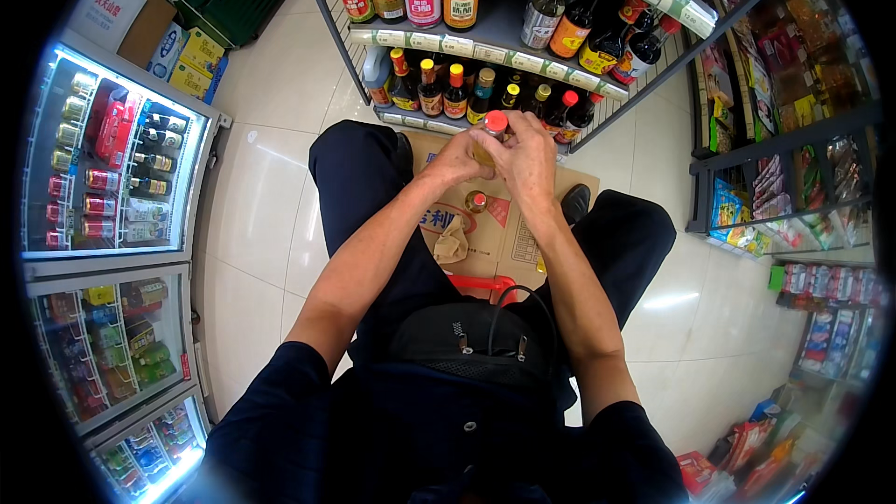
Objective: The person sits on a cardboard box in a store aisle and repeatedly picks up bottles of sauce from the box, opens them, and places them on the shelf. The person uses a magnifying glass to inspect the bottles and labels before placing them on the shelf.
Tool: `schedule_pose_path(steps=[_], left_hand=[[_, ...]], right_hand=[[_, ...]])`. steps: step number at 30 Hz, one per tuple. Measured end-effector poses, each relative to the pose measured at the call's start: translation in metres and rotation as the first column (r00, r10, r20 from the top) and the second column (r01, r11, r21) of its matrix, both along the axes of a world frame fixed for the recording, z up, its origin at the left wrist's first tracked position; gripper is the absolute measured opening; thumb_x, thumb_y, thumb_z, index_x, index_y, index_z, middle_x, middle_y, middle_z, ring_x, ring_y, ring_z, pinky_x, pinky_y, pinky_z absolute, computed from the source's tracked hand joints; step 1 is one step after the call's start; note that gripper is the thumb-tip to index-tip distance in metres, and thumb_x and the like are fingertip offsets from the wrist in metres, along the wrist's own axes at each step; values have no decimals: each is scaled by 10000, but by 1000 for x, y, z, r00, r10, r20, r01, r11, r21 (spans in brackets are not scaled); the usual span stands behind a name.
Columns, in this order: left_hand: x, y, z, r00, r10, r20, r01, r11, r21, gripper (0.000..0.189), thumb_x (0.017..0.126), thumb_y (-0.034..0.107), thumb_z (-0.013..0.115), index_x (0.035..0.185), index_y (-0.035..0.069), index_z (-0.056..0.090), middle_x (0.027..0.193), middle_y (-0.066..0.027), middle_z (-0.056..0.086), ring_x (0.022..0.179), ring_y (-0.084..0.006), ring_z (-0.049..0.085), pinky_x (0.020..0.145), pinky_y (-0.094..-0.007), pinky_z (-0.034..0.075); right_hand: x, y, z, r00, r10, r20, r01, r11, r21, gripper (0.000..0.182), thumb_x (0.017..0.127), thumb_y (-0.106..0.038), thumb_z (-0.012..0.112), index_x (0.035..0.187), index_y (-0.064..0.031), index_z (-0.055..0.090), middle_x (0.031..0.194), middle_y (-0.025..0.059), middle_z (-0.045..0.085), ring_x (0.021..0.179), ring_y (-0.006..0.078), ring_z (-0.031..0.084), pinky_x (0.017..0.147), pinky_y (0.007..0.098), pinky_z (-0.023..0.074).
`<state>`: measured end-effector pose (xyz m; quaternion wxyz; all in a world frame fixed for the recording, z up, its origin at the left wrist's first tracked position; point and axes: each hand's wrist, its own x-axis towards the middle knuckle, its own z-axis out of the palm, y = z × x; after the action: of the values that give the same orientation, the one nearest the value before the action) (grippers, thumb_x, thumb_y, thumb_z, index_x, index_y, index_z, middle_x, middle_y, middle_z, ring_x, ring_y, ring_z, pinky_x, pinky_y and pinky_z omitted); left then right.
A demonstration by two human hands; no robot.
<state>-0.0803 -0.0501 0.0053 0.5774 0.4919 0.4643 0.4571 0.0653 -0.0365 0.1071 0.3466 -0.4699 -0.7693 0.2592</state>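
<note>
Both my hands hold a red-capped glass bottle in front of the lowest shelf. My left hand wraps its left side, and my right hand has its fingers around the right side near the cap. Below them, a second small bottle with a red cap stands on a flattened cardboard sheet on the floor. A crumpled tan cloth or paper lies on the cardboard near it. Sauce bottles line the bottom shelf just beyond my hands.
A metal shelf rack with more bottles rises ahead. Lit drink fridges stand at the left, packaged-goods racks at the right. Part of a red plastic stool or basket shows between my legs. Stacked cartons are at the upper left.
</note>
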Motion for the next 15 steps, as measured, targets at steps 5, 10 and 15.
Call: schedule_pose_path(steps=[5,10,15], left_hand=[[-3,0,-1,1000,-17,-13,17,1000,-5,621,656,-104,750,1251,9,614,1082,-31,704,1018,-136,669,875,-320,561],[-5,3,-7,998,-43,-48,43,999,2,670,649,-95,761,1288,12,588,1101,-30,703,1026,-138,665,889,-322,558],[2,0,-9,996,-10,-93,13,1000,27,736,653,-43,808,1346,14,565,1176,-65,702,1084,-167,676,937,-341,553]], right_hand=[[-2,1,-4,1000,4,-16,-4,1000,0,389,821,-311,873,1051,-36,723,918,140,672,776,323,688,713,431,560],[0,2,-2,1000,-1,-16,1,1000,-3,379,819,-305,876,1040,-36,725,909,132,670,750,304,689,695,417,560],[15,-1,0,996,19,-91,-19,1000,-1,386,810,-281,887,1063,-33,733,915,118,666,721,261,701,667,386,568]])
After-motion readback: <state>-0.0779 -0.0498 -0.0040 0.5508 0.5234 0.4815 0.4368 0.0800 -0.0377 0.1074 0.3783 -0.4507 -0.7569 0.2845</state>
